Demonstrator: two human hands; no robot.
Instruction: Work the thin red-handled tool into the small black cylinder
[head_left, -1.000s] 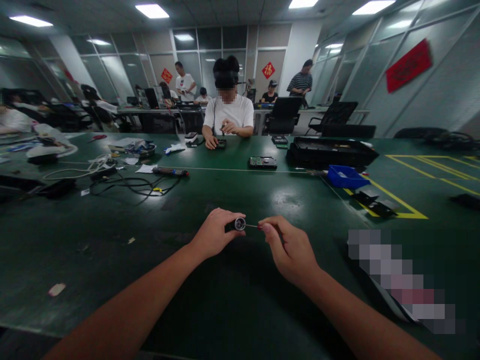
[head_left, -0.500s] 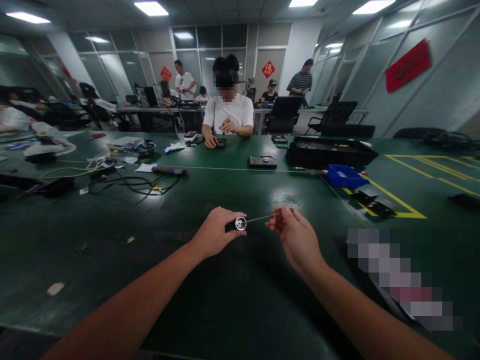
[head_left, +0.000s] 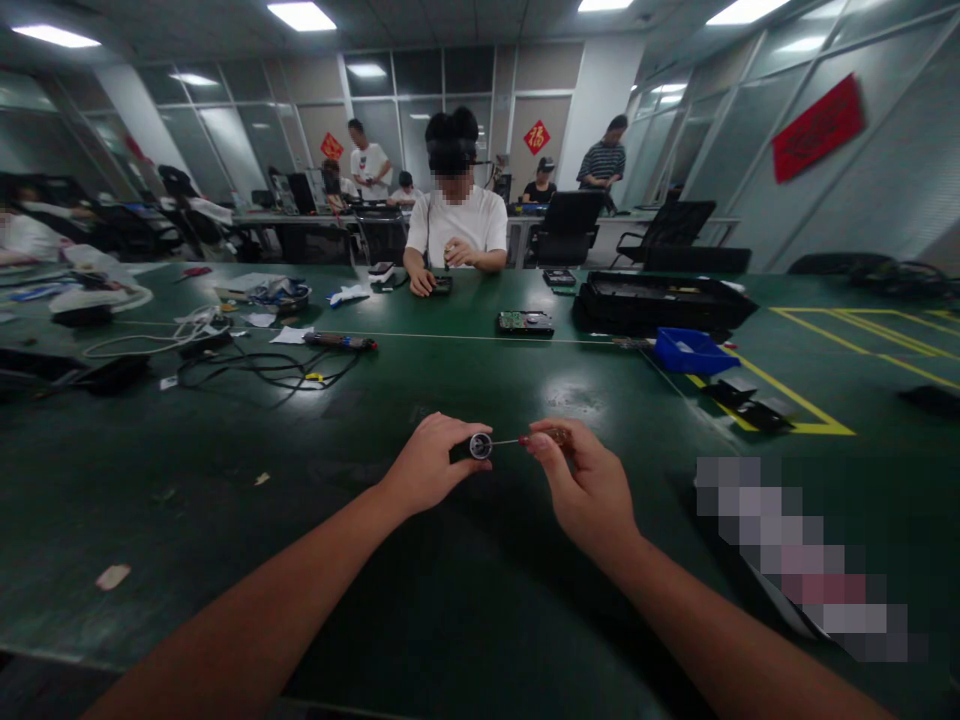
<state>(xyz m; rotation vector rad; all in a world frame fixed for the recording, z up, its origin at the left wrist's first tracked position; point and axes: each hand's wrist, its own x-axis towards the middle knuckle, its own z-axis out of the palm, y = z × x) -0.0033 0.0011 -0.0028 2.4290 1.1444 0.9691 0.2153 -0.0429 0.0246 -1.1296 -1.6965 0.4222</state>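
My left hand (head_left: 435,465) is closed on a small black cylindrical part (head_left: 477,446) whose round silver end faces me. My right hand (head_left: 586,490) pinches a thin screwdriver (head_left: 534,439) with a reddish handle. Its metal shaft points left and its tip meets the silver end of the part. Both hands hover just above the dark green table (head_left: 315,520), close in front of me.
A person in a white shirt (head_left: 456,225) works across the table. Cables (head_left: 255,370), a dark tool (head_left: 341,342), a circuit board (head_left: 525,323), a long black case (head_left: 660,300) and a blue tray (head_left: 694,352) lie further back. Yellow tape lines (head_left: 810,405) mark the right side.
My right hand drew the screwdriver back to the right, then brought it in again toward the part. My left hand has stayed in place.
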